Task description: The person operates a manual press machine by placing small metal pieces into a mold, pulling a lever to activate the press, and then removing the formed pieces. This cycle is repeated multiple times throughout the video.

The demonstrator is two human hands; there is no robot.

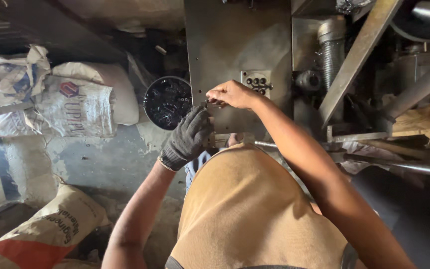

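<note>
My left hand [189, 135], in a dark knit glove, is raised against the lower edge of the grey metal panel [235, 45] of the machine, its fingers curled up toward a small dark part [210, 103] at the panel face. My right hand [232, 93], bare, is closed in a pinch on that same part from above, and the 2 hands meet there, touching. The part is too small to identify; it appears to be a metal piece. Just right of my right hand sits a square plate with 4 dark holes [257, 82]. A round black tub of dark scraps [167, 101] stands on the floor left of the panel. White woven sacks [70, 102] lie further left.
</note>
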